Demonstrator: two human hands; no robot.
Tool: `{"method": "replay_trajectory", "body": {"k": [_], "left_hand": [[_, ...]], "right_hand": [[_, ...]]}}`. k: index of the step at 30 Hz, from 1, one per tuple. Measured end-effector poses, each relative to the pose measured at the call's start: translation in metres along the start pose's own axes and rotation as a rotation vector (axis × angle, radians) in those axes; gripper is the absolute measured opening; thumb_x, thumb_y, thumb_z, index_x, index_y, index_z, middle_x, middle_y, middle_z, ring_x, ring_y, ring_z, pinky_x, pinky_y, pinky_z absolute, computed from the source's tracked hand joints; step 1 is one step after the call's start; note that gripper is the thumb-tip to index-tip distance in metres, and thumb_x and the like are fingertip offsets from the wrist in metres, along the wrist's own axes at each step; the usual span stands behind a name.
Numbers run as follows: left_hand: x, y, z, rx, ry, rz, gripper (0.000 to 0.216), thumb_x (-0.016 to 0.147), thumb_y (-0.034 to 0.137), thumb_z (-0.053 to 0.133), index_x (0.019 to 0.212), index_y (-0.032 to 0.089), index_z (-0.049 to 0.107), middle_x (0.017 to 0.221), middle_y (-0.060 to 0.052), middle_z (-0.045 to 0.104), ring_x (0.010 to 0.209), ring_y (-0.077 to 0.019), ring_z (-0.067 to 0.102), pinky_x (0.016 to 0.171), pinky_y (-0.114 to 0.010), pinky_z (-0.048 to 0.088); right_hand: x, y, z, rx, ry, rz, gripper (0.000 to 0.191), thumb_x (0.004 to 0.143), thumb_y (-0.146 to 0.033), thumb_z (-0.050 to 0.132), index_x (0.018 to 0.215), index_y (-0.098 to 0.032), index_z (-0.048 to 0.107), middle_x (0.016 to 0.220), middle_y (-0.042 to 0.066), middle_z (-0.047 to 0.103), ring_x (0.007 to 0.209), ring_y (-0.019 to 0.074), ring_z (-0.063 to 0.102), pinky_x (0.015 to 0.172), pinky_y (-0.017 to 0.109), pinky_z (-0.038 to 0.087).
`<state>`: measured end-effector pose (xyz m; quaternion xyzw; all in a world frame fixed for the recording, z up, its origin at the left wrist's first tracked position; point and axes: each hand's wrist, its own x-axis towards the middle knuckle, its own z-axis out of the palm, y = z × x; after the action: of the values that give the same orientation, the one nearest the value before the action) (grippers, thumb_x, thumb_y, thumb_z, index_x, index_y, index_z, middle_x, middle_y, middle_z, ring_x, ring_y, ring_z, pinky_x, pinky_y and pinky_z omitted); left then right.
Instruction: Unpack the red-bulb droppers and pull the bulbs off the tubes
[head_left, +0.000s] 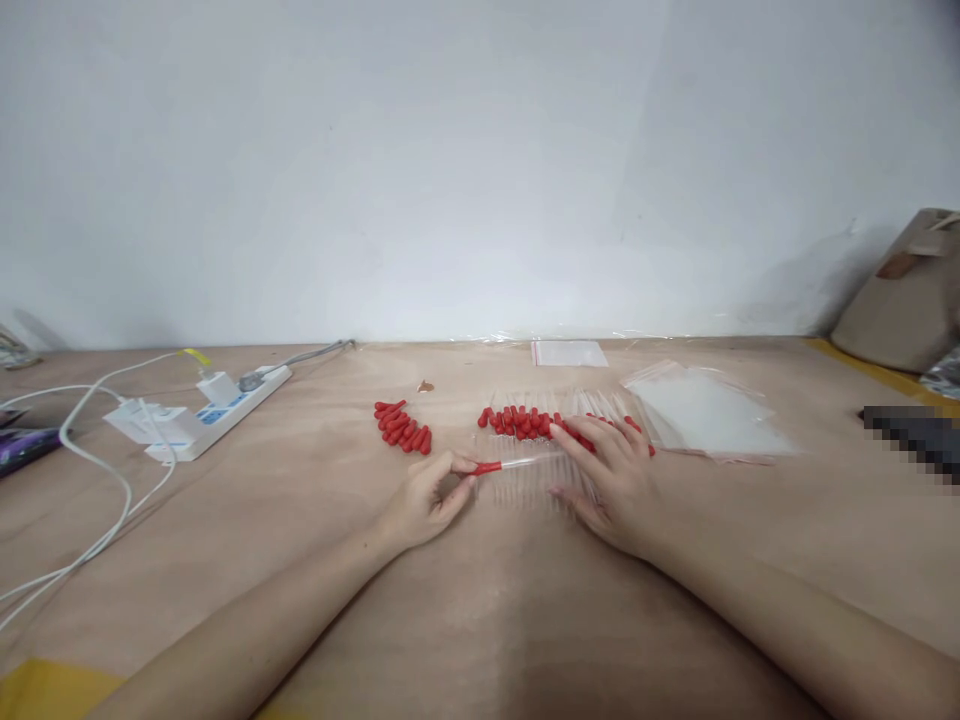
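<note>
My left hand [429,497] is closed in a pinch on the red rubber bulb of a dropper [487,467]. Its clear tube points right, towards my right hand [619,480]. That hand is spread over the right part of a row of droppers, fingers apart, and hides some of them. Whether its fingertips touch the held tube, I cannot tell. The row of red-bulbed droppers [525,423] lies with clear tubes around the bulbs. Left of the row, several loose red rubber bulbs [403,427] form a small curved pile.
Clear zip bags [712,412] lie in a stack at the right, with one white bag [570,353] near the wall. A power strip [225,412] with plugged-in chargers and white cables [124,480] occupies the left. A beige bag [904,300] stands at the far right.
</note>
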<state>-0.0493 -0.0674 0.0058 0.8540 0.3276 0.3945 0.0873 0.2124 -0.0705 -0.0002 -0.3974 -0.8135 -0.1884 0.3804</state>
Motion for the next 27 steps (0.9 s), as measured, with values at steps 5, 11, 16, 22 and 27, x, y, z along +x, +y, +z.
{"method": "replay_trajectory", "body": {"k": [5,11,16,22,27], "left_hand": [[0.001,0.0,0.001,0.022,-0.03,0.087,0.013,0.08,0.009,0.048,0.09,0.017,0.052,0.094,-0.009,0.064,0.091,-0.0146,0.062,0.076,-0.025,0.049],[-0.002,0.001,0.003,0.013,-0.022,0.124,0.012,0.081,0.011,0.047,0.089,0.018,0.051,0.09,-0.008,0.064,0.091,-0.0159,0.062,0.075,-0.026,0.05],[0.002,0.014,0.01,0.044,-0.093,0.112,0.034,0.079,0.017,0.051,0.112,0.015,0.045,0.1,-0.01,0.06,0.089,-0.0161,0.059,0.077,-0.027,0.049],[0.008,0.024,0.02,0.17,-0.242,0.11,0.021,0.09,0.024,0.035,0.086,0.014,0.054,0.075,-0.005,0.055,0.065,-0.0122,0.052,0.059,-0.023,0.043],[0.007,0.023,0.021,0.265,-0.269,0.211,0.024,0.089,0.021,0.031,0.076,0.015,0.05,0.067,-0.003,0.052,0.061,-0.0131,0.045,0.063,-0.028,0.036]], "right_hand": [[0.006,-0.009,-0.005,0.087,-0.055,-0.112,0.037,0.084,-0.035,0.05,0.119,-0.021,0.052,0.081,0.002,0.066,0.085,0.0176,0.054,0.097,0.046,0.018],[0.005,-0.017,-0.003,0.144,-0.061,-0.152,0.019,0.084,-0.03,0.052,0.097,-0.022,0.063,0.064,-0.003,0.061,0.067,0.0116,0.049,0.092,0.04,0.022],[0.005,-0.023,0.004,0.167,-0.117,-0.13,0.016,0.085,-0.023,0.048,0.082,-0.021,0.063,0.061,-0.002,0.057,0.066,0.0112,0.046,0.089,0.039,0.022],[0.001,-0.026,0.005,0.222,-0.066,-0.17,0.015,0.084,-0.021,0.048,0.076,-0.019,0.06,0.057,-0.003,0.051,0.061,0.0099,0.04,0.08,0.034,0.025],[0.0,-0.028,-0.001,0.147,0.006,-0.284,0.011,0.083,-0.02,0.05,0.076,-0.018,0.059,0.053,-0.005,0.047,0.059,0.0088,0.037,0.075,0.033,0.026]]}}
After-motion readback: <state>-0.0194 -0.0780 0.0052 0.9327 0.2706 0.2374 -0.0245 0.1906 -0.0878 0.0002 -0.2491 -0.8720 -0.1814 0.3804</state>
